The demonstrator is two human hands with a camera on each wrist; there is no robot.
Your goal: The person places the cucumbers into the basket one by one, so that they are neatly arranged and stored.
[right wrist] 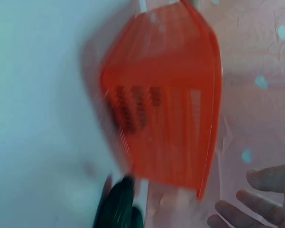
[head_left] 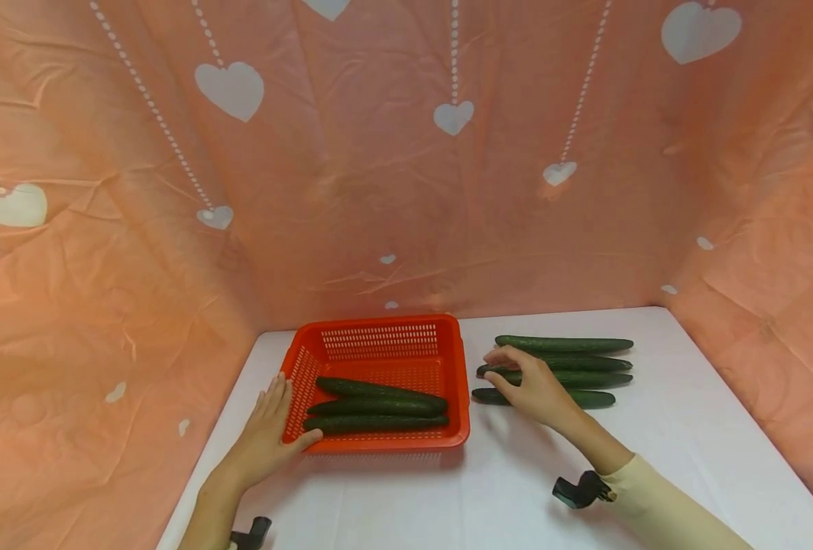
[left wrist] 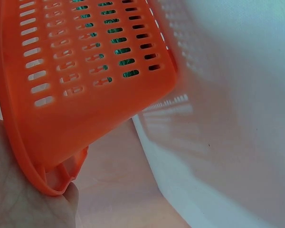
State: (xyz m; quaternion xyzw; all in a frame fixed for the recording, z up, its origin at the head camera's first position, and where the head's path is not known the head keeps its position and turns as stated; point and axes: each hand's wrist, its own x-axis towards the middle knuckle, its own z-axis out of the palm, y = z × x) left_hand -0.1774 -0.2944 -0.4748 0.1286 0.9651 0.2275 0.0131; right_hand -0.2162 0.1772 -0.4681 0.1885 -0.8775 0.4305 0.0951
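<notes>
A red plastic basket (head_left: 464, 397) with slotted walls holds three long green cucumbers (head_left: 379, 423), lying side by side toward its front. My left hand (head_left: 267, 431) rests on the basket's left rim, fingers stretched along it and thumb over the front corner. To the right of the basket, several more cucumbers (head_left: 571, 344) lie in a stack of rows on the table. Above their left ends hovers my right hand (head_left: 537, 386), thumb and fingers apart with nothing between them. In the right wrist view, a cucumber's tip (right wrist: 118, 204) shows beside the basket, away from the fingers.
A white cloth covers the table (head_left: 516, 489). Pink sheeting (head_left: 351, 229) with white hearts stands behind it and on both sides. Each wrist carries a dark camera mount, such as the right one (head_left: 581, 490).
</notes>
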